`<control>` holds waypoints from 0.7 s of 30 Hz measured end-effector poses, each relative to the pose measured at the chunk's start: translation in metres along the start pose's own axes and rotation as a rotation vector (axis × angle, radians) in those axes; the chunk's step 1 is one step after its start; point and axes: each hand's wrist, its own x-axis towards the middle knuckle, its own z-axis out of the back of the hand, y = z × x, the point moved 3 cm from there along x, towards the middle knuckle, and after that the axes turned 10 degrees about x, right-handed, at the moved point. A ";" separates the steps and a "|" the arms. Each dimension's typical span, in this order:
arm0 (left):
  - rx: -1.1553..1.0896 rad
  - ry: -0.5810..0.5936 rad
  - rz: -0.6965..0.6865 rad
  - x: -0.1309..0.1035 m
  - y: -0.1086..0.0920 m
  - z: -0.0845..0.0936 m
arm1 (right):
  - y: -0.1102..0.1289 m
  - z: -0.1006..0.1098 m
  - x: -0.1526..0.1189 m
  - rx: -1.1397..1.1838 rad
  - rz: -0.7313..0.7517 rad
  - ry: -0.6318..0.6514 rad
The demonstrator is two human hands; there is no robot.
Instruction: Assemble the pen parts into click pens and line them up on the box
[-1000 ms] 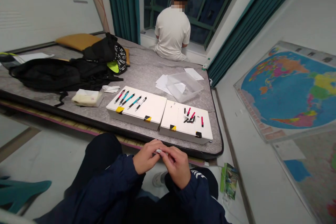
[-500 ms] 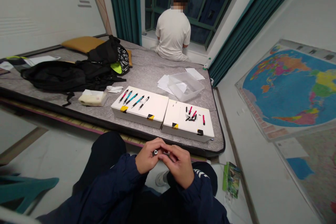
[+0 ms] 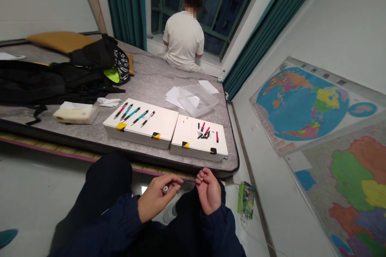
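1. The hands have been drawn apart: in the earlier frames the fingertips were brought together over the lap, whereas a clear gap is now left between them.
2. A small pale-ended tube point(image 3: 165, 189) is held in the left hand point(image 3: 157, 196), its round end showing between thumb and forefinger; the fingers are closed around it. Half a second ago the same kind of round end was seen in that hand, close against the right fingertips.
3. The right hand point(image 3: 209, 191) is now turned palm up, with its fingers curled inward; whether anything small is held under them cannot be told.
4. Both hands are placed above the knees, just in front of the bed point(image 3: 150, 68).
5. On the bed, the left white box point(image 3: 164, 128) and right white box point(image 3: 181, 130) are set side by side, unmoved. Five pens point(image 3: 140, 117) are still laid in a slanting row on the left one.
6. Pink and black pen parts point(image 3: 217, 137) are scattered on the right one, in the same arrangement as before.
7. The view has been swung to the right, so more of the lower wall map point(image 3: 346, 172) is shown.
8. Behind the boxes, the clear plastic tray point(image 3: 208, 103) is left beside white paper sheets point(image 3: 171, 97), as before.
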 end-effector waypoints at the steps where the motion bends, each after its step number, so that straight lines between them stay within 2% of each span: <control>1: -0.018 0.000 0.017 -0.001 -0.001 -0.002 | 0.001 0.006 0.000 -0.064 0.006 0.006; 5: -0.018 -0.005 0.052 -0.005 -0.002 -0.005 | 0.022 0.030 0.013 -0.448 0.103 -0.012; 7: -0.011 0.008 0.059 -0.008 -0.001 -0.006 | 0.041 0.038 0.035 -0.568 0.152 -0.059; 9: -0.019 0.019 0.069 -0.011 0.001 -0.008 | 0.059 0.041 0.068 -0.696 0.167 -0.101; 13: -0.038 0.007 0.074 -0.015 -0.001 -0.012 | 0.088 0.028 0.150 -1.060 0.142 -0.163; 16: -0.039 -0.054 0.053 -0.017 -0.006 -0.010 | 0.099 0.013 0.198 -1.316 0.079 -0.198; 18: -0.042 -0.110 0.041 -0.020 -0.009 -0.005 | 0.101 0.005 0.219 -1.454 0.032 -0.219; 21: -0.067 -0.147 0.049 -0.024 -0.007 0.002 | 0.098 -0.001 0.234 -1.614 -0.027 -0.240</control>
